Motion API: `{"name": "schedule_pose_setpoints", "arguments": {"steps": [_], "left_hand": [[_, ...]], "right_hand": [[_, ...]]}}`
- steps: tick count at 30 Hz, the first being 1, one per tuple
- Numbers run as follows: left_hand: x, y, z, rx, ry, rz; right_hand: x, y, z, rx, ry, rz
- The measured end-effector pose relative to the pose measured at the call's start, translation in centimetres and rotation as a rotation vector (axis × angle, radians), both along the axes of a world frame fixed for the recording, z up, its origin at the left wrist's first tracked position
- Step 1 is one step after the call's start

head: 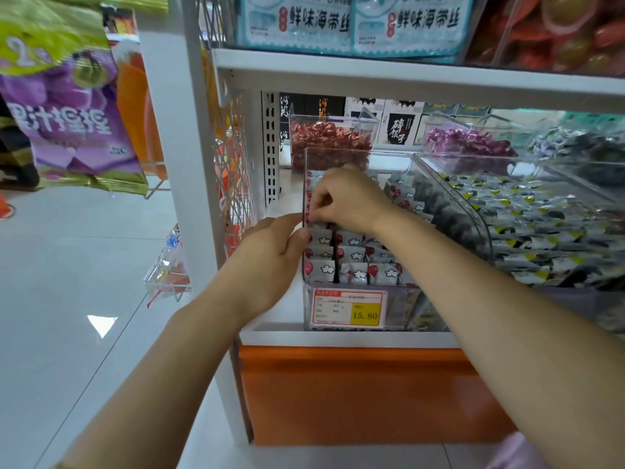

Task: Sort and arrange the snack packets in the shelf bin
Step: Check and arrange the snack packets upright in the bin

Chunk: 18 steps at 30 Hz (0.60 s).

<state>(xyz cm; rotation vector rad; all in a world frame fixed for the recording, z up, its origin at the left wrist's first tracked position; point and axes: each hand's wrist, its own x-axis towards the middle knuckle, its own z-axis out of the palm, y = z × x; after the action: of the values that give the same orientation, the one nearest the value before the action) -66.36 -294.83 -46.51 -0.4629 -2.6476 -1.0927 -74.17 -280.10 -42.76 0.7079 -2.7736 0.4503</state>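
The left hand [270, 265] pinched the clear bin [402, 314] by its wall to keep it still. The right hand [348, 201], fingers curled, seemed to pinch snack packets [355, 265] into neat rows.

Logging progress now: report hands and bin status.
Left hand pinching left wall of clear bin. Right hand pinching packets inside. Nothing blocking.

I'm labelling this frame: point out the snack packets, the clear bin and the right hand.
snack packets [353, 256]: head view, a white packet in the front rows.
clear bin [338, 157]: head view, its transparent back wall.
right hand [348, 201]: head view, back of the hand.
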Motion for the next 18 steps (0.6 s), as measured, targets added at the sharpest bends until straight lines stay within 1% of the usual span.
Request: {"name": "schedule_pose_setpoints", "arguments": {"steps": [3,8,10,12,14,18], "left_hand": [[0.1,-0.1,0.0,0.005,0.009,0.01],[0.3,0.0,0.2,0.06,0.123,0.131],[0.5,0.1,0.4,0.083,0.176,0.166],[0.7,0.2,0.6,0.101,0.22,0.188],[0.8,0.3,0.9,0.117,0.248,0.188],[1.3,0.9,1.1,0.193,0.143,0.093]], "right_hand": [[1.3,0.6,1.2,-0.375,-0.031,0.001],[4.6,3.1,2.0,-0.782,0.205,-0.067],[5.8,4.2,1.6,-0.954,0.226,-0.106],[6.8,4.9,1.1,-1.11,0.189,-0.138],[7.7,5.3,0.6,-1.243,0.105,-0.147],[8.9,4.9,-0.7,-1.449,-0.119,-0.098]]}}
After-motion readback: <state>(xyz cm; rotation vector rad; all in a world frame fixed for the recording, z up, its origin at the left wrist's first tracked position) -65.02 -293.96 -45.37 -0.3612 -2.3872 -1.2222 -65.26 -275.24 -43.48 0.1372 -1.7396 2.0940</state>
